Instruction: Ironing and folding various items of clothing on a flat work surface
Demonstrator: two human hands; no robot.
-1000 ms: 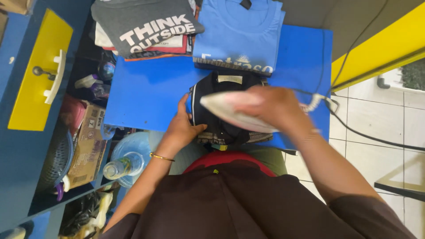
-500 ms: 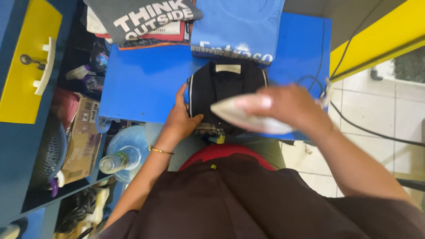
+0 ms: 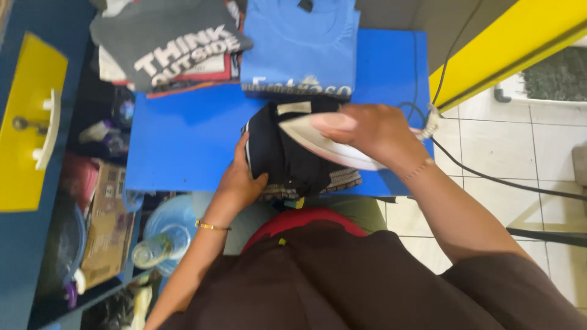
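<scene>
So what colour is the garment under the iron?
Black garment, with a patterned grey hem; head view.

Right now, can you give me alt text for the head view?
A right hand presses a white iron onto a folded black garment on a blue table, while the left hand steadies the garment's edge. Folded grey and blue T-shirts lie at the far side.

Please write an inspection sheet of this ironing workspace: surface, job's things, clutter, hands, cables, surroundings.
Surface: blue ironing table, partly bare.
Job's things: white iron on a folded dark garment.
Clutter: folded light-blue shirt and a grey shirt stack at the far edge.
Hands: right hand grips the iron; left hand presses the garment's edge.
Cables: black cord runs from the iron across the floor.
Surroundings: white tiled floor, yellow drawer front, cardboard box, clear bottle.
</scene>
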